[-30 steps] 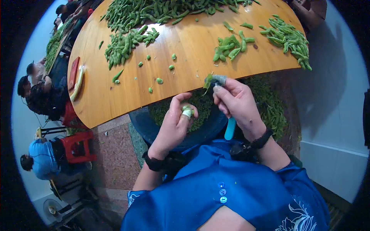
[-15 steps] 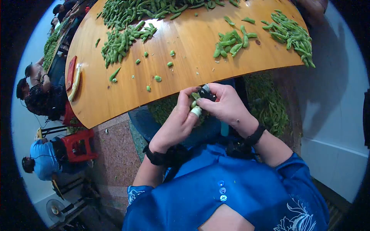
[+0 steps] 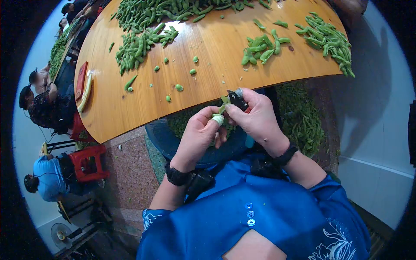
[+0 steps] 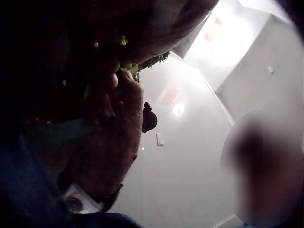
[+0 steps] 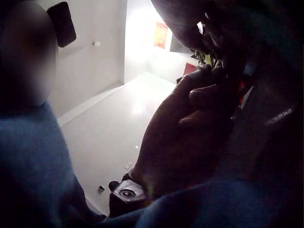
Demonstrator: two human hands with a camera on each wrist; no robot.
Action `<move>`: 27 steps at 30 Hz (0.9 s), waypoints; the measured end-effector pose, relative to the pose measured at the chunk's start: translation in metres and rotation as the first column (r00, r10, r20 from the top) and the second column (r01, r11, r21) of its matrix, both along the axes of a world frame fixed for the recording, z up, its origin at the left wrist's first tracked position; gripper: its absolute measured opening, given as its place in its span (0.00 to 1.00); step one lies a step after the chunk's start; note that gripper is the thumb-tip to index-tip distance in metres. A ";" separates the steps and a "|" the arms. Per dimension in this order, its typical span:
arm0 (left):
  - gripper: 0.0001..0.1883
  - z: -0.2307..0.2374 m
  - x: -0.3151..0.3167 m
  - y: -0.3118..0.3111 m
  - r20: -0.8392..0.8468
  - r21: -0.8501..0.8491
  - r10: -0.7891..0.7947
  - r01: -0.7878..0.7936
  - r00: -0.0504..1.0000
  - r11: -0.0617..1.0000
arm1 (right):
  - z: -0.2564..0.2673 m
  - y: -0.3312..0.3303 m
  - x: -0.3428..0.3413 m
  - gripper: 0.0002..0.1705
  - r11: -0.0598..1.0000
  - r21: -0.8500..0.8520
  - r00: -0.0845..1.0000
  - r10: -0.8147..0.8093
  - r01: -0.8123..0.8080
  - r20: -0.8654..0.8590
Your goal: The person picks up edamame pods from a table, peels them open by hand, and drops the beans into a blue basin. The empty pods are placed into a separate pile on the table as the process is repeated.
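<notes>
A green pod (image 3: 223, 106) is pinched between the two hands just below the table's front edge. My left hand (image 3: 193, 136) holds its lower end between thumb and forefinger, with pale tape round the thumb. The right hand (image 3: 258, 119) grips a dark-bladed tool (image 3: 236, 100) and has its thumb against the pod; grey wrapping covers a fingertip. A turquoise handle (image 3: 249, 141) shows under that hand. Both wrist views are dark: the pod (image 5: 208, 59) is a small green patch at the fingertips in the right wrist view.
The wooden table (image 3: 208, 82) bears a large pod heap (image 3: 147, 17), smaller piles and scattered beans (image 3: 179, 87). Below its edge are a blue tub (image 3: 160, 138) with green contents and more greenery (image 3: 303, 121). Red stools (image 3: 89, 164) and seated people are at left.
From one second ago, the hands have come together and the pod is now between them. Over the last half second the left fingers have loosened and the left hand has shifted slightly down.
</notes>
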State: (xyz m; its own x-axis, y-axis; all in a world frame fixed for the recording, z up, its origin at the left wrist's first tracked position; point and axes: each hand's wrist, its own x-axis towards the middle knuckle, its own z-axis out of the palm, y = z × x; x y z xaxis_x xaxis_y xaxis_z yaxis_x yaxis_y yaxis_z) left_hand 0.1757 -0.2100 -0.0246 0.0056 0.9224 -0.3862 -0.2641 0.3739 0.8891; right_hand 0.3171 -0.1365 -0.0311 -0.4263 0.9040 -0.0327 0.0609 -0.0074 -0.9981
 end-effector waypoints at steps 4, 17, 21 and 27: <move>0.09 -0.007 -0.002 -0.002 0.094 0.030 0.029 -0.032 0.995 0.999 | 0.009 -0.001 0.000 0.05 0.999 -0.043 1.000 -0.002 0.003 0.030; 0.16 -0.017 -0.009 -0.009 0.208 -0.004 0.097 -0.099 0.973 0.995 | 0.026 0.014 0.020 0.06 0.988 -0.067 0.989 -0.141 0.139 -0.037; 0.19 -0.017 -0.015 -0.009 0.325 -0.021 0.057 -0.053 0.944 0.998 | 0.036 0.044 0.042 0.10 0.967 0.068 0.962 -0.252 0.246 0.104; 0.22 -0.032 -0.023 -0.006 0.552 0.124 -0.043 -0.031 0.833 0.992 | 0.041 0.090 0.078 0.15 0.648 0.752 0.685 -0.602 0.120 0.409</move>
